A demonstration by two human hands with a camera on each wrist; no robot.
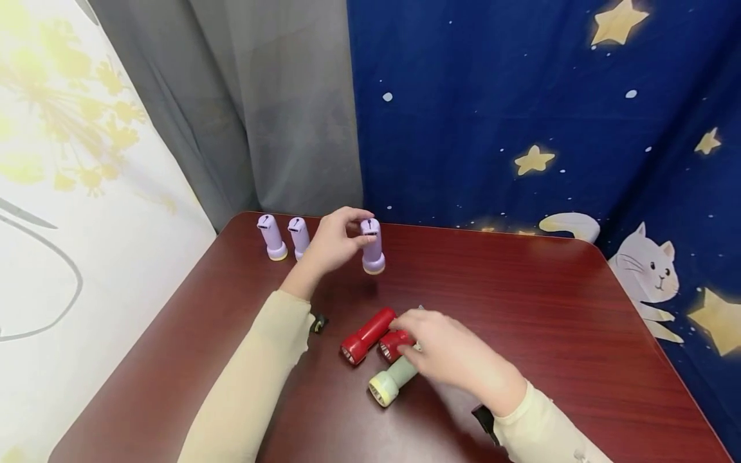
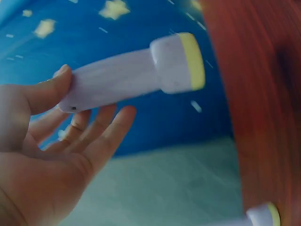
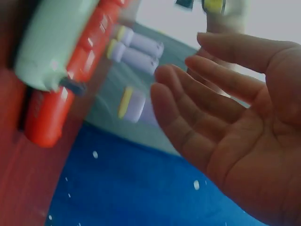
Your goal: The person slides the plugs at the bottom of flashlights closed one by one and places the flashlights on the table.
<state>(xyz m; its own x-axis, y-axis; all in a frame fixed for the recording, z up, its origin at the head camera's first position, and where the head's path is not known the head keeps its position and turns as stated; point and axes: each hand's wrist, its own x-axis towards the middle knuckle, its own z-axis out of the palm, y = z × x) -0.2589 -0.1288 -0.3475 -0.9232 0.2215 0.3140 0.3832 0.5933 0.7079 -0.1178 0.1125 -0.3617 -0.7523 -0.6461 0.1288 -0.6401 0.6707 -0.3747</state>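
Observation:
My left hand [image 1: 336, 241] pinches the tail end of a lilac flashlight [image 1: 373, 254] between thumb and fingers. The flashlight stays upright, its yellow-rimmed head [image 2: 195, 61] facing down at the table. Lower in the head view, my right hand [image 1: 448, 347] hovers over a lying green flashlight [image 1: 399, 374] and a red flashlight [image 1: 391, 346], partly hiding both. Its palm and loosely bent fingers [image 3: 188, 127] hold nothing in the right wrist view. Just left of these lies another red flashlight [image 1: 368, 335], lens toward me.
Two more lilac flashlights stand lens-down at the back left, one at the far left [image 1: 272, 238] and one [image 1: 298, 235] partly behind my left hand. The dark red table [image 1: 521, 289] ends against a grey curtain [image 1: 295, 103] and a blue starry curtain [image 1: 463, 116].

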